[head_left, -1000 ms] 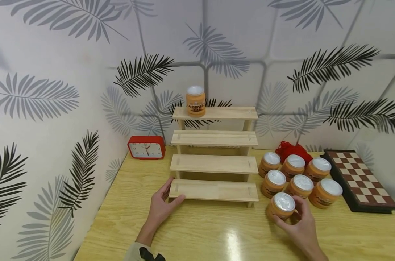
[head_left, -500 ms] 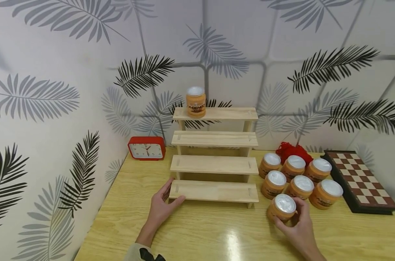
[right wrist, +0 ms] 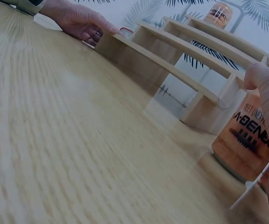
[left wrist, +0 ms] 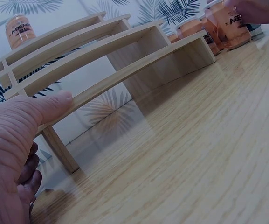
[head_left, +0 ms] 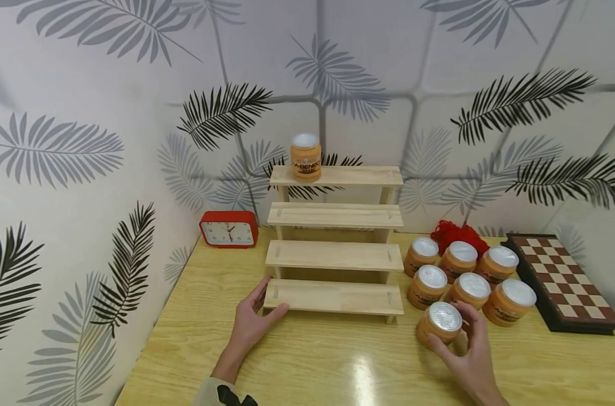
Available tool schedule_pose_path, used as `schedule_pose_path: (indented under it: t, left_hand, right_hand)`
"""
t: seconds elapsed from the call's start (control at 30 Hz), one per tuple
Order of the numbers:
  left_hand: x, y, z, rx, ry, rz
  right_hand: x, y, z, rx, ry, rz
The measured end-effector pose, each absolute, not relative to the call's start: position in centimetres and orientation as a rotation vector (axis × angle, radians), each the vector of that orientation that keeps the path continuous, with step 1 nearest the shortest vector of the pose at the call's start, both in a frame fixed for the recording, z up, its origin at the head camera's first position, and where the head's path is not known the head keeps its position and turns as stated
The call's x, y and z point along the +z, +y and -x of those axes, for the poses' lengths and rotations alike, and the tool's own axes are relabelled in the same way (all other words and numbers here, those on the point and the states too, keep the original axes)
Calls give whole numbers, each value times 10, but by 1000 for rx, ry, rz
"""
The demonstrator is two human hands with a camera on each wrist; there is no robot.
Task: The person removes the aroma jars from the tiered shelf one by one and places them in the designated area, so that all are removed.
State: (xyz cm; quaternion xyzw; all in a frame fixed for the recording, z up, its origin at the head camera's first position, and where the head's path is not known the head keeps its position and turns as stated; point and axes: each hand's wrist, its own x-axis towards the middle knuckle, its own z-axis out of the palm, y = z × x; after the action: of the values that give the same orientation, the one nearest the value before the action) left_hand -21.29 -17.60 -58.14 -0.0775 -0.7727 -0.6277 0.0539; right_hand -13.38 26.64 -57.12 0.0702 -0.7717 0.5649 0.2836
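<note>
A four-tier wooden display rack [head_left: 333, 296] stands on the table against the wall. My left hand [head_left: 254, 318] holds the left end of its lowest board; in the left wrist view the thumb [left wrist: 57, 105] lies on the board and the fingers curl below. To the right of the rack, my right hand [head_left: 471, 352] grips an orange jar [head_left: 436, 329] with a silvery lid, thumb on the near side. The right wrist view shows the printed front of this jar [right wrist: 241, 144]; whether its base touches the table I cannot tell. Another orange jar [head_left: 306, 159] sits on the top tier's left end.
Several more orange jars [head_left: 472, 287] are grouped right behind the held one. Beyond them lie a bundle of red yarn [head_left: 457, 238] and, farther right, a checkered game board [head_left: 566, 276]. A red clock [head_left: 229, 231] stands left of the rack on the wooden table [head_left: 307, 361].
The held jar and my right hand have shifted very slightly to the right. My left hand keeps its place on the rack.
</note>
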Motion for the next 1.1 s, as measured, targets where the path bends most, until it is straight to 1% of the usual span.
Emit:
schedule_pose_path:
  t: [0.3,0.5,0.8,0.97,1.1]
  left_hand:
    - [-577,-177,211,-1919,-2336,239]
    - [-578,-177,211,-1918,-2342,249]
    - [-578,-177,212,-1933,-2330,250]
    - [-577,-176,211,-1929,-2328,230]
    - [-578,-176,211,-1925,-2320,226]
  right_hand:
    - [-551,266,134,1447,-2046,-284]
    - [-530,266,138,1402,-2053,-372]
    - [-494,266,159,1402,-2248,-392]
    - [-480,260,172,1452,-2274,-527]
    - [-468,255,186,1402,-2278,-635]
